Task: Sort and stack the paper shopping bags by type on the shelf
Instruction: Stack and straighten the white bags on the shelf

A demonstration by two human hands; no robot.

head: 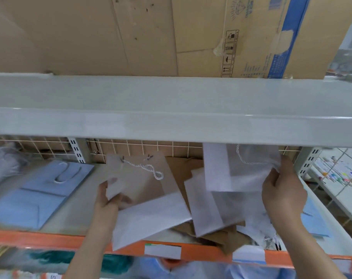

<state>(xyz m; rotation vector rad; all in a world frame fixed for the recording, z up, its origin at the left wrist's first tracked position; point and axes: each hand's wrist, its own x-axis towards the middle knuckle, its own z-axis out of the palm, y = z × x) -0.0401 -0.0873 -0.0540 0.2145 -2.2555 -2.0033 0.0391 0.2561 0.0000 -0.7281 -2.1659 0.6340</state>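
Note:
My left hand [110,200] grips the left edge of a white paper bag [149,208] with a twisted rope handle, lying flat on the shelf [76,226]. My right hand [281,190] pinches the right edge of a second white bag [237,170], lifted and tilted above the heap. Below it, more white bags [207,210] and brown paper bags [181,172] lie mixed in a loose pile. A stack of light blue bags [32,196] lies flat at the shelf's left. Another blue bag [314,222] shows under my right wrist.
The upper shelf board [171,109] hangs low over the work area, with cardboard boxes [131,35] on top. A wire grid [151,148] backs the shelf. The orange front rail [40,238] carries white labels. An upright post [310,160] stands at right, with a tiled floor beyond.

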